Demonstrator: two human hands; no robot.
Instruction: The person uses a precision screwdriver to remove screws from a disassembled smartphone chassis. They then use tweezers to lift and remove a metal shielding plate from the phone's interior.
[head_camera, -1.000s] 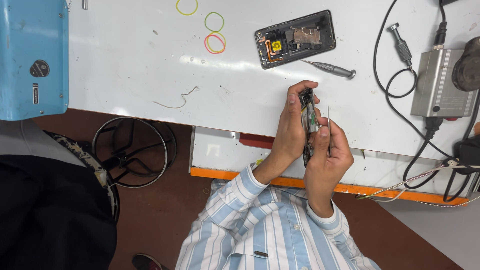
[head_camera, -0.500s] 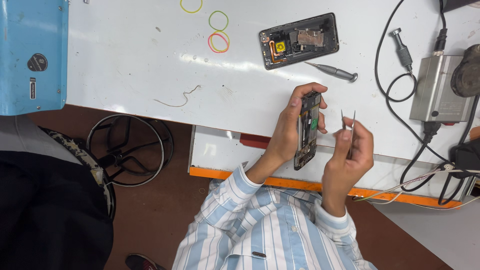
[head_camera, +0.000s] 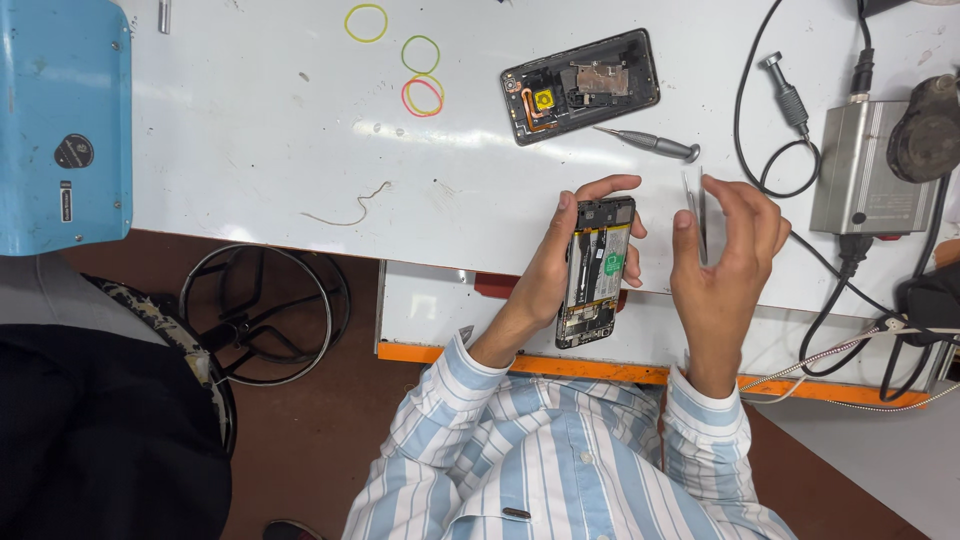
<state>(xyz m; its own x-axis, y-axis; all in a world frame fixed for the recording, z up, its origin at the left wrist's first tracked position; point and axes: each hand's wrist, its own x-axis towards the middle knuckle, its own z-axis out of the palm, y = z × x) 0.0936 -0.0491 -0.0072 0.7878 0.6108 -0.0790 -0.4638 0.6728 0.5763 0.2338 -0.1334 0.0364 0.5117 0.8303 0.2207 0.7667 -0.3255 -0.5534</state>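
My left hand (head_camera: 548, 275) grips an opened phone (head_camera: 597, 270) with its back off, its battery and circuit board showing, over the near edge of the white table (head_camera: 270, 130). My right hand (head_camera: 722, 255) holds thin metal tweezers (head_camera: 698, 210) just right of the phone, tips pointing away from me and apart from the phone. A second opened phone shell (head_camera: 580, 86) lies on the table farther away. A small grey screwdriver (head_camera: 650, 143) lies between that shell and my hands.
Several coloured rubber bands (head_camera: 421, 75) lie at the table's far side. A blue machine (head_camera: 62, 120) stands at the left. A grey metal box (head_camera: 862, 170) with black cables (head_camera: 770, 150) sits at the right. A wire scrap (head_camera: 350, 207) lies mid-table. An orange-edged shelf (head_camera: 450, 352) juts below.
My hands have risen toward the table. The phone has turned face-on to the camera. My right hand with the tweezers has drawn away from the phone, up and to the right.
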